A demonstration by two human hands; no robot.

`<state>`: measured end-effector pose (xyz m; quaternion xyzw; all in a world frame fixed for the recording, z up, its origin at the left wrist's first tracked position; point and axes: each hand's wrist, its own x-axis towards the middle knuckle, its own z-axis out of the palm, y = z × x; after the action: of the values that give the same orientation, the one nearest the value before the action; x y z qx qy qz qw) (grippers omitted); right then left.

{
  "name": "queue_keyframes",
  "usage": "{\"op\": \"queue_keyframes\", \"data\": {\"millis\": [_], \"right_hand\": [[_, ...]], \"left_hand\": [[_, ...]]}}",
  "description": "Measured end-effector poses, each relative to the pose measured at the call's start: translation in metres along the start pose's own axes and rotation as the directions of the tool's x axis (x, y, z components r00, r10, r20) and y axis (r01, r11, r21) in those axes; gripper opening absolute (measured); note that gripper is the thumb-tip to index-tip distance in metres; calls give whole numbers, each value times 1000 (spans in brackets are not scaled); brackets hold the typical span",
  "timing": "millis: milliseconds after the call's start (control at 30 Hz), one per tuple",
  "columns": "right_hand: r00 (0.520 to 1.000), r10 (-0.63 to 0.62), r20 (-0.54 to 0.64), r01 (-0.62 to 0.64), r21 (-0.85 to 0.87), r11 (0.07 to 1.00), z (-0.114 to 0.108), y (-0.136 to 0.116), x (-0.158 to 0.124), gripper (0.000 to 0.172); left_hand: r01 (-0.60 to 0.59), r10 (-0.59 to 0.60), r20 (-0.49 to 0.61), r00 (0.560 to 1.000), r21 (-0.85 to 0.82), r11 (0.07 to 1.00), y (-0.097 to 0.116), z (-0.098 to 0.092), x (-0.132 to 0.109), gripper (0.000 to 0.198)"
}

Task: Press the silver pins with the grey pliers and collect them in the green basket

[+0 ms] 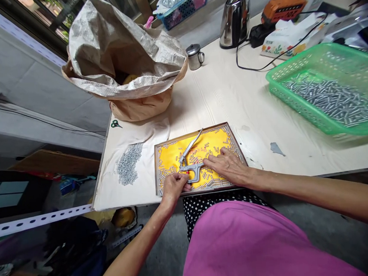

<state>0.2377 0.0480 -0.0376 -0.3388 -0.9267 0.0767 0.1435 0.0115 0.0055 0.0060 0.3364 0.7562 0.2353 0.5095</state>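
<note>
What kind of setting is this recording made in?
Probably a small home workshop doing piecework assembly. A yellow-lined tray of small metal parts holds a hand press tool, a green basket is full of similar parts, and a kettle and steel cup share the wooden table.

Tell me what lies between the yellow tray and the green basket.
Head view: bare pale tabletop, with only a small grey scrap between the yellow tray and green basket.

text: none legible | yellow tray: red marks unreadable
</note>
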Motion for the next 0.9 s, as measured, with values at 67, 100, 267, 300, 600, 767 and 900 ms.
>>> {"op": "queue_keyframes", "data": {"millis": [67, 100, 267, 300, 600, 767, 900], "right_hand": [[1000, 7, -1, -7, 37, 999, -2, -1, -2, 33], [1000, 6, 0, -6, 55, 998, -2, -1, -3, 35], [1000, 3, -25, -1, 67, 998, -2, -2, -6, 38], [1000, -6, -30, 8, 50, 999, -1, -3, -6, 39], [998, -57, -1, 56, -76, 996, -7, -3, -1, 34], [999, -36, 7, 36, -56, 998, -1, -2, -1, 35], [1000, 20, 22, -18, -104, 994, 2, -2, 1, 32]], "left_hand": [[-9, 9, -2, 1000, -29, 1000, 1, 0, -3, 24], [-17, 17, -6, 1000, -45, 999, 1, 0, -5, 26], [-28, 21, -60, 998, -114, 993, 1, 4, -8, 32], [-29, 21, -68, 997, -120, 992, 0, 4, -8, 33], [-43, 38, -57, 998, -82, 996, 0, 5, -7, 29], [42, -42, -25, 999, -3, 999, 6, 5, -6, 15], [90, -89, -20, 996, 49, 995, 12, 5, -4, 12]]}}
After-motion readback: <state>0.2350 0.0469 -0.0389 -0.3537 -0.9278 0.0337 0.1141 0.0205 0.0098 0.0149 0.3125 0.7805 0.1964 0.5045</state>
